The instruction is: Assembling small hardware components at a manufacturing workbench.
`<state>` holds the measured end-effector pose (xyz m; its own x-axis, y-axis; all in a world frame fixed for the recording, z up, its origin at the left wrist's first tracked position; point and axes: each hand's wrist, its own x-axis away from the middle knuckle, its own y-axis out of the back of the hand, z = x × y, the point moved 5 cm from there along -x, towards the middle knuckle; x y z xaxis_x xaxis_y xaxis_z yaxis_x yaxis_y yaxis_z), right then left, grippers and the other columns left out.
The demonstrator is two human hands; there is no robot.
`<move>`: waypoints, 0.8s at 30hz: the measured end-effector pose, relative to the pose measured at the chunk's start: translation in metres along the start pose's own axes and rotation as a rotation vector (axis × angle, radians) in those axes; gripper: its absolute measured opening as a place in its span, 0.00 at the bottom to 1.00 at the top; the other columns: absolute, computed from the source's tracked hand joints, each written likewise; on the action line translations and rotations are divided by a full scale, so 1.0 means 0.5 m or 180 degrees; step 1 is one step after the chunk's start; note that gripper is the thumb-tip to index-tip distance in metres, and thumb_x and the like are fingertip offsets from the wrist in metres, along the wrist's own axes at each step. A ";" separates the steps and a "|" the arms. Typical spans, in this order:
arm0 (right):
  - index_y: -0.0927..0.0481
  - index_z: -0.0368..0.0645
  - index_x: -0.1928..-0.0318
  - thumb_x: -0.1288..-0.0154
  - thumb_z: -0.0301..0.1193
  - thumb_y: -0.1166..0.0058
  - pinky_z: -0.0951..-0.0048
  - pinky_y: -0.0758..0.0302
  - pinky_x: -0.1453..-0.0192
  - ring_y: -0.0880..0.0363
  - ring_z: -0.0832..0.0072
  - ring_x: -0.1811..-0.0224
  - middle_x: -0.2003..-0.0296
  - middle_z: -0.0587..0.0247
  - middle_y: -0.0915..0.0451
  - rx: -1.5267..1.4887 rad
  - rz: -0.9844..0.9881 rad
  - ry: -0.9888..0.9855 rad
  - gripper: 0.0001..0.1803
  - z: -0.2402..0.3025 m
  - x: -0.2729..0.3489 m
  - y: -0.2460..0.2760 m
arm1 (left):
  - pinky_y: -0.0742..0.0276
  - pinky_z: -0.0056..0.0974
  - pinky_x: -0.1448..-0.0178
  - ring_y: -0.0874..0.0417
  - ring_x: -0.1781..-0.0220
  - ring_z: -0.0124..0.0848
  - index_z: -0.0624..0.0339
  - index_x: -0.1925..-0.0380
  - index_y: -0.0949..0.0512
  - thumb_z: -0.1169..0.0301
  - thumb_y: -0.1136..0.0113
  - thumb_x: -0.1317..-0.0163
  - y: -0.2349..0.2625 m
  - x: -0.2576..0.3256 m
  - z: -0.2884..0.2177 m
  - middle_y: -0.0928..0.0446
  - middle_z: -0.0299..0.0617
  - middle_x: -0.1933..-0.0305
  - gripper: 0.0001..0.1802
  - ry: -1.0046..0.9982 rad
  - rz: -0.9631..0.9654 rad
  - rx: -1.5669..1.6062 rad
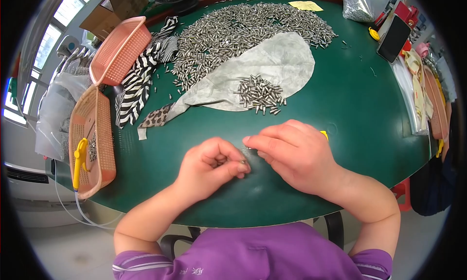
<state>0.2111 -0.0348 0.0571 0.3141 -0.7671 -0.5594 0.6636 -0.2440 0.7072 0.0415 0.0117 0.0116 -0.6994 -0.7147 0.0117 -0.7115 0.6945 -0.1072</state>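
Note:
Both hands are close together over the near part of the green table. My left hand is closed, with thumb and forefinger pinching a tiny metal piece that barely shows at the tips. Just to its right, my right hand also pinches; a small shiny bit peeps out under its fingertips, too hidden to name. Ahead of the hands, a small heap of short silvery metal pins lies on a grey-white cloth. Behind that spreads a far larger pile of similar pins.
At left stand two pink plastic baskets, the nearer one with a yellow air gun and its hose. A zebra-striped cloth lies beside them. On the right are a dark phone and plastic bags. A bag of parts sits at the back.

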 end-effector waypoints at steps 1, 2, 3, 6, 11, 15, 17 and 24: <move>0.19 0.50 0.55 0.46 0.26 0.38 0.69 0.24 0.64 0.21 0.69 0.65 0.65 0.70 0.21 -0.0057 -0.0010 -0.0042 0.16 0.000 -0.002 0.002 | 0.19 0.29 0.57 0.16 0.63 0.27 0.65 0.66 0.28 0.83 0.40 0.38 0.006 -0.003 -0.001 0.19 0.44 0.64 0.06 0.0006 -0.0141 0.0098; 0.18 0.50 0.55 0.46 0.26 0.38 0.69 0.24 0.65 0.21 0.69 0.66 0.66 0.69 0.21 -0.0186 -0.0029 -0.0104 0.15 0.002 0.000 0.003 | 0.19 0.29 0.57 0.16 0.63 0.27 0.64 0.66 0.28 0.83 0.40 0.38 0.012 -0.004 -0.001 0.18 0.44 0.63 0.06 -0.0029 -0.0176 0.0123; 0.18 0.50 0.55 0.46 0.26 0.38 0.69 0.24 0.65 0.21 0.69 0.66 0.66 0.69 0.21 -0.0183 -0.0030 -0.0103 0.15 0.002 0.001 0.002 | 0.19 0.29 0.57 0.16 0.63 0.27 0.64 0.66 0.28 0.83 0.40 0.38 0.012 -0.004 -0.001 0.18 0.44 0.63 0.06 -0.0031 -0.0174 0.0123; 0.17 0.46 0.55 0.46 0.22 0.38 0.70 0.24 0.66 0.19 0.69 0.69 0.65 0.65 0.17 -0.0611 0.0014 -0.0127 0.16 0.000 0.002 -0.004 | 0.19 0.29 0.57 0.16 0.63 0.27 0.64 0.65 0.28 0.83 0.40 0.38 0.012 -0.002 -0.002 0.19 0.44 0.63 0.07 -0.0005 -0.0260 0.0140; 0.16 0.45 0.56 0.44 0.22 0.39 0.70 0.22 0.64 0.17 0.69 0.67 0.66 0.64 0.16 -0.0897 0.0085 -0.0205 0.14 0.003 0.000 -0.006 | 0.19 0.29 0.57 0.16 0.62 0.27 0.64 0.65 0.28 0.83 0.39 0.38 0.012 -0.002 0.000 0.19 0.44 0.63 0.07 -0.0093 -0.0302 0.0152; 0.18 0.49 0.54 0.42 0.26 0.40 0.68 0.22 0.65 0.20 0.67 0.68 0.67 0.65 0.19 -0.0891 0.0040 -0.0177 0.14 -0.002 0.005 -0.012 | 0.19 0.29 0.56 0.16 0.62 0.27 0.64 0.65 0.28 0.83 0.40 0.38 0.012 -0.004 0.001 0.19 0.44 0.63 0.07 -0.0085 -0.0302 0.0172; 0.18 0.49 0.54 0.42 0.26 0.40 0.68 0.22 0.65 0.20 0.66 0.68 0.67 0.65 0.19 -0.0873 0.0071 -0.0190 0.14 -0.002 0.006 -0.011 | 0.19 0.29 0.56 0.16 0.62 0.27 0.64 0.65 0.28 0.83 0.40 0.38 0.011 -0.004 0.003 0.19 0.44 0.63 0.07 -0.0060 -0.0289 0.0136; 0.17 0.48 0.54 0.50 0.23 0.37 0.70 0.25 0.68 0.21 0.70 0.69 0.65 0.68 0.19 -0.0062 0.0152 0.0078 0.19 0.013 0.004 -0.003 | 0.19 0.29 0.57 0.17 0.63 0.26 0.64 0.65 0.28 0.83 0.40 0.38 0.007 -0.003 0.000 0.19 0.44 0.63 0.07 0.0006 -0.0149 0.0059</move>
<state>0.2060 -0.0398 0.0578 0.3621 -0.7627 -0.5360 0.6606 -0.1957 0.7248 0.0400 0.0149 0.0110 -0.6656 -0.7461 0.0190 -0.7420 0.6587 -0.1248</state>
